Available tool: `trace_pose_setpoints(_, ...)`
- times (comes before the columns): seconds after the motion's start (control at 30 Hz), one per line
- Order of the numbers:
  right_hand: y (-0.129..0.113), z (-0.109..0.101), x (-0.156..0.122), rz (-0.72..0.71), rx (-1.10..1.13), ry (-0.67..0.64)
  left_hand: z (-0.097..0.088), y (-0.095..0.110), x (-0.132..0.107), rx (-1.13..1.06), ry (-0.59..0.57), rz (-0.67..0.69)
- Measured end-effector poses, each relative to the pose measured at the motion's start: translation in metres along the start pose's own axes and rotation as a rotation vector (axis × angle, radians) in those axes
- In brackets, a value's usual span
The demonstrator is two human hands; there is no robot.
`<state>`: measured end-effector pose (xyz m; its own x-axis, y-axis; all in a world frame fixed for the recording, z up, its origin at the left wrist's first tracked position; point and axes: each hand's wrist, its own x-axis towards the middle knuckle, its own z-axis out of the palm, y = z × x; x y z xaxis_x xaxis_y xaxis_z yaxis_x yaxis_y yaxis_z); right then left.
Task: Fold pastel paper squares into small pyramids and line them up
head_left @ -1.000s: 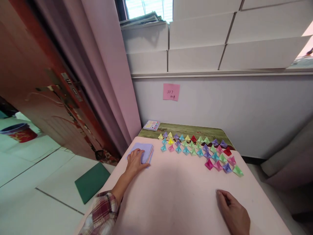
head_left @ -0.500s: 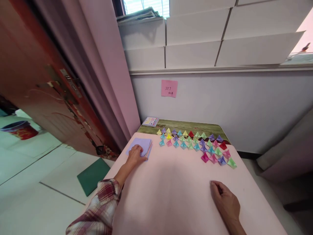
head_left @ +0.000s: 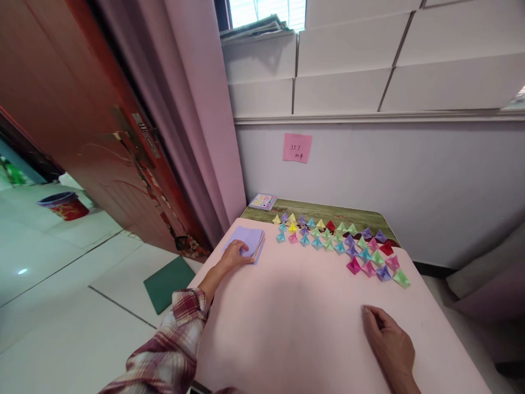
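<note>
My left hand (head_left: 235,254) reaches to the far left of the pink table (head_left: 295,323) and rests on the near edge of a stack of square paper (head_left: 250,241), lilac sheet on top, fingers curled against it. My right hand (head_left: 388,342) lies palm down on the table at the near right, fingers loosely bent, holding nothing. Between them, further back, rows of small folded paper shapes (head_left: 340,246) in many colours lie side by side.
A small printed packet (head_left: 263,201) sits on the green-brown surface (head_left: 348,216) behind the table. A pink note (head_left: 297,148) is stuck to the wall. A curtain (head_left: 197,109) and red door (head_left: 82,131) stand left; a green mat (head_left: 170,282) lies on the tiled floor.
The camera has swung a little to the left. My left hand has slid slightly toward the near edge of the paper stack. My right hand stays put.
</note>
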<state>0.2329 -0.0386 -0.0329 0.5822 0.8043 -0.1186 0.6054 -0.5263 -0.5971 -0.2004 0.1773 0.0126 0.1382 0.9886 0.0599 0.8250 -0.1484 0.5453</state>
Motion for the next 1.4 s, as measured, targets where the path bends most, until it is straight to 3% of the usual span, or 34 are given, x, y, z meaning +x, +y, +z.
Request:
trace_pose_setpoints(0.23,0.002,0.0,0.0,-0.001,-0.016,-0.003,-0.002,-0.018,-0.002,-0.171,-0.018,0.013)
trace_pose_setpoints(0.57,0.003,-0.002,-0.004,-0.057,0.008,0.043,0.01,-0.016,-0.002,-0.199,0.04,0.014)
trace_pose_setpoints(1.0,0.009,0.002,-0.001,-0.038,-0.009,0.025,0.012,-0.018,-0.004,-0.232,0.092,0.0)
trace_pose_setpoints(1.13,0.008,0.002,-0.001,-0.046,-0.01,0.044,0.008,-0.004,-0.005,-0.162,0.159,-0.016)
trace_pose_setpoints(1.27,0.008,0.001,-0.001,-0.053,-0.011,0.047,0.006,0.031,-0.024,-0.099,0.284,0.003)
trace_pose_setpoints(1.3,0.008,0.001,0.0,-0.053,-0.011,0.04,0.01,0.042,-0.033,-0.08,0.307,0.046)
trace_pose_setpoints(1.4,0.01,0.002,0.0,-0.051,0.007,0.041,0.04,0.078,-0.067,0.061,0.308,0.352)
